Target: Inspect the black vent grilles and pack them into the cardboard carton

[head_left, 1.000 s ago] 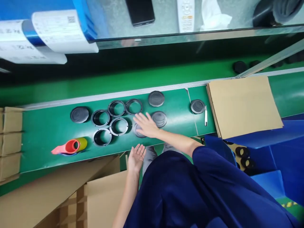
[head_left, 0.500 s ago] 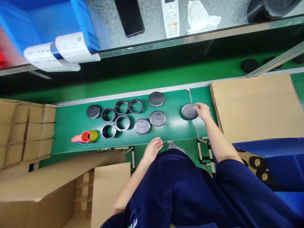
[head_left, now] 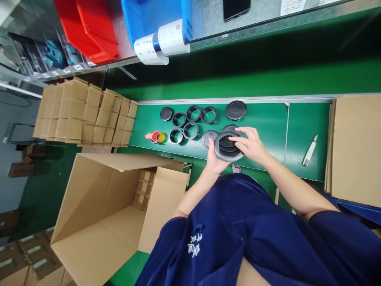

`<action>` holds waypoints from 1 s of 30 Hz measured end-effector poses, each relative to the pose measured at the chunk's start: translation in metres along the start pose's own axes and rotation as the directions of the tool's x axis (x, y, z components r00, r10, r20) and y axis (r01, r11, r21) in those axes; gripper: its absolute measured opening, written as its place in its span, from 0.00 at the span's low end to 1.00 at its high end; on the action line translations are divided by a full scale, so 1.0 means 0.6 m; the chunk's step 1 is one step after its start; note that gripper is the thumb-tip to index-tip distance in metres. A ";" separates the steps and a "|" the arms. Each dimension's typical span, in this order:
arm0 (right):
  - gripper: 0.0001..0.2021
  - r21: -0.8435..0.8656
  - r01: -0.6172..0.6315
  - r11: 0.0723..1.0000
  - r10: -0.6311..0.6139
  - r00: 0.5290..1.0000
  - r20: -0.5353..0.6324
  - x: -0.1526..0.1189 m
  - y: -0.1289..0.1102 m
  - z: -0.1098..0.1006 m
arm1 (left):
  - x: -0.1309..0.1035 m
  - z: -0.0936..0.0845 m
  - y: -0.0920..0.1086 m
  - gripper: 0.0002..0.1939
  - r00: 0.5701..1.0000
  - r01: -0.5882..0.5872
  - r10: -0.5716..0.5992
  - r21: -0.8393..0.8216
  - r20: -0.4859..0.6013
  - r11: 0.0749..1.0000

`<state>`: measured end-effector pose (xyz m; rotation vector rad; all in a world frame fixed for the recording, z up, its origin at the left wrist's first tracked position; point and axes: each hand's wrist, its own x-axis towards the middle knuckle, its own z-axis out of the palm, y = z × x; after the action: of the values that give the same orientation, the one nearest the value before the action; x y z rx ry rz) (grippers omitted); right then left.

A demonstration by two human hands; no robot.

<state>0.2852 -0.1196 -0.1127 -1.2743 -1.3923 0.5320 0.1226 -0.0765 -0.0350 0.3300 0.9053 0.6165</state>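
My left hand (head_left: pixel 216 159) is closed on the edge of a round grey air vent (head_left: pixel 220 151), held tilted above the bench front with its slats swung open. My right hand (head_left: pixel 250 143) has its fingertips at the slats, fingers bent around them. Two grey vents lie on the bench behind it: one closed vent (head_left: pixel 209 139) to the left, and another vent (head_left: pixel 229 128) partly hidden. Farther back lies a dark round vent (head_left: pixel 236 110). Several black open rings (head_left: pixel 191 130) stand to the left, near a black disc (head_left: pixel 166 114).
Red and yellow tape-like rolls (head_left: pixel 157 137) lie at the bench's left. Beyond are cardboard dividers (head_left: pixel 71 119). An open carton (head_left: pixel 98 222) stands at front left. A utility knife (head_left: pixel 310 151) and flat cardboard (head_left: pixel 355 147) are at right. A shelf with a blue bin (head_left: pixel 160 16) overhangs the back.
The vent by my right hand has been lifted from the bench and is now in my left hand, its slats open. Both hands have come together. The view has swung left.
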 end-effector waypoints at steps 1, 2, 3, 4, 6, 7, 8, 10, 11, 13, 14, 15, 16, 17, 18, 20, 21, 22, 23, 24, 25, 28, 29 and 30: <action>0.18 -0.014 0.011 1.000 -0.010 0.999 0.031 0.004 0.002 0.004 | -0.003 -0.003 0.003 0.36 1.000 -0.010 0.010 0.008 0.007 1.000; 0.19 -0.014 0.014 1.000 -0.013 0.998 0.063 0.009 0.004 0.008 | -0.005 -0.006 0.004 0.36 1.000 -0.021 0.021 0.022 0.010 1.000; 0.20 -0.004 0.013 1.000 -0.013 0.995 0.094 0.015 0.004 0.014 | -0.007 -0.010 0.006 0.37 0.999 -0.034 0.034 0.039 0.009 0.999; 0.21 0.011 0.012 1.000 -0.013 0.992 0.122 0.021 0.004 0.020 | -0.009 -0.013 0.007 0.37 0.999 -0.047 0.047 0.055 0.006 0.997; 0.23 0.052 0.008 0.999 -0.016 0.987 0.159 0.032 0.000 0.030 | -0.013 -0.020 0.009 0.38 0.998 -0.070 0.070 0.069 -0.003 0.995; 0.24 0.078 0.003 0.997 -0.016 0.986 0.168 0.037 -0.002 0.033 | -0.015 -0.022 0.011 0.39 0.997 -0.079 0.079 0.064 -0.004 0.995; 0.25 0.107 -0.008 0.994 -0.011 0.985 0.172 0.042 -0.005 0.034 | -0.018 -0.024 0.013 0.39 0.996 -0.084 0.084 0.052 -0.003 0.995; 0.27 0.153 -0.047 0.987 0.022 0.986 0.163 0.050 -0.009 0.032 | -0.022 -0.026 0.019 0.41 0.997 -0.073 0.073 0.014 0.009 0.997; 0.28 0.167 -0.070 0.984 0.043 0.987 0.155 0.053 -0.011 0.030 | -0.024 -0.027 0.022 0.42 0.998 -0.060 0.060 -0.008 0.015 0.998; 0.28 0.172 -0.101 0.980 0.075 0.986 0.148 0.057 -0.014 0.028 | -0.025 -0.031 0.030 0.43 0.999 -0.037 0.038 -0.042 0.024 0.998; 0.29 0.166 -0.108 0.980 0.083 0.985 0.150 0.057 -0.015 0.029 | -0.025 -0.034 0.034 0.43 0.999 -0.033 0.034 -0.053 0.023 0.998; 0.29 0.152 -0.104 0.983 0.081 0.985 0.152 0.055 -0.016 0.034 | -0.023 -0.038 0.037 0.43 0.999 -0.034 0.035 -0.062 0.019 0.998; 0.29 0.127 -0.082 0.989 0.061 0.986 0.158 0.052 -0.018 0.041 | -0.021 -0.044 0.040 0.43 0.999 -0.037 0.037 -0.069 0.009 0.997; 0.29 0.094 -0.035 0.995 0.018 0.983 0.181 0.046 -0.019 0.050 | -0.018 -0.050 0.043 0.42 0.999 -0.047 0.047 -0.078 -0.011 0.996; 0.29 0.057 0.033 0.998 -0.045 0.973 0.227 0.039 -0.021 0.062 | -0.015 -0.058 0.045 0.40 0.997 -0.061 0.057 -0.086 -0.042 0.994; 0.34 -0.017 0.182 0.983 -0.163 0.915 0.369 0.025 -0.021 0.087 | -0.008 -0.074 0.048 0.37 0.991 -0.076 0.065 -0.093 -0.116 0.993; 0.38 -0.050 0.228 0.972 -0.183 0.879 0.439 0.020 -0.020 0.100 | -0.004 -0.082 0.049 0.36 0.988 -0.071 0.057 -0.091 -0.143 0.993; 0.41 -0.080 0.241 0.967 -0.171 0.852 0.495 0.019 -0.018 0.112 | 0.000 -0.089 0.051 0.36 0.987 -0.056 0.042 -0.086 -0.156 0.995; 0.44 -0.108 0.225 0.968 -0.135 0.836 0.532 0.021 -0.015 0.124 | 0.004 -0.095 0.053 0.36 0.988 -0.034 0.021 -0.081 -0.154 0.996; 0.46 -0.128 0.196 0.972 -0.093 0.824 0.558 0.028 -0.011 0.135 | 0.007 -0.100 0.057 0.37 0.990 -0.014 0.002 -0.079 -0.141 0.997; 0.48 -0.133 0.168 0.977 -0.060 0.809 0.585 0.039 -0.007 0.146 | 0.012 -0.105 0.063 0.37 0.992 -0.012 0.002 -0.080 -0.129 0.997; 0.51 -0.078 0.148 0.986 -0.062 0.755 0.652 0.102 0.013 0.185 | 0.025 -0.119 0.094 0.37 0.991 -0.047 0.034 -0.103 -0.127 0.994; 0.51 -0.071 0.156 0.985 -0.073 0.757 0.650 0.131 0.024 0.201 | 0.029 -0.125 0.108 0.36 0.989 -0.059 0.044 -0.110 -0.139 0.992; 0.52 -0.089 0.157 0.984 -0.066 0.775 0.629 0.162 0.037 0.216 | 0.033 -0.131 0.122 0.35 0.986 -0.070 0.051 -0.116 -0.157 0.991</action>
<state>0.1968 0.0175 -0.1280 -1.1544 -2.0804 0.8384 0.0418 -0.0063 -0.0560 0.2031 1.0035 0.7580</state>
